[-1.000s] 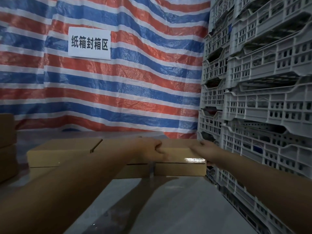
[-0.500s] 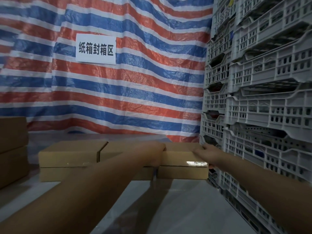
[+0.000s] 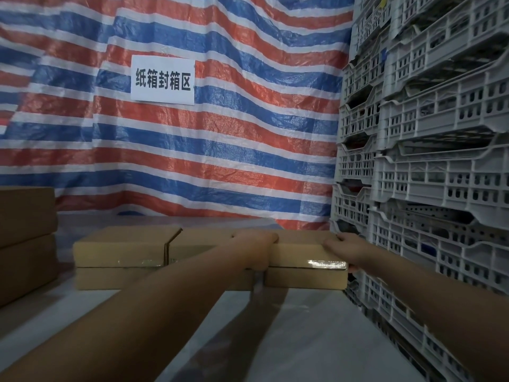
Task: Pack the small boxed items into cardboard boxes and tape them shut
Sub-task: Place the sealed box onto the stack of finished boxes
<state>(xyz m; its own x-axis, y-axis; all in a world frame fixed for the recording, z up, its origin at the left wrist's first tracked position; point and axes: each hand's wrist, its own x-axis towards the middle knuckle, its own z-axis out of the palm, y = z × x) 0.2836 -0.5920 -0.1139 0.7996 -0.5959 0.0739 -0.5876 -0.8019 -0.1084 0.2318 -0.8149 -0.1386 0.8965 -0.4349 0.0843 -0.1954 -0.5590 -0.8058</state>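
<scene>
Partly hidden behind the left forearm, the middle cardboard stack (image 3: 192,245) shows only its top and a strip of its front. The left hand (image 3: 257,250) curls over the left end of the top right-hand box (image 3: 305,250), its fingertips out of sight behind that box's edge. The right hand (image 3: 348,250) grips the box's right end, fingers laid over the top corner and the thumb below it. This box sits on a lower box (image 3: 305,279) on the pale surface (image 3: 303,340), next to the grey crates (image 3: 440,161). Shiny tape (image 3: 326,263) runs along its front edge. More brown boxes (image 3: 24,244) are cut off at the left margin. On the striped tarp (image 3: 248,133) a white sign (image 3: 163,80) reads 纸箱封箱区. Compared with half a second ago, the hands keep the same grip on the same box, and the view has shifted slightly, so the sign and boxes sit a little further right.
</scene>
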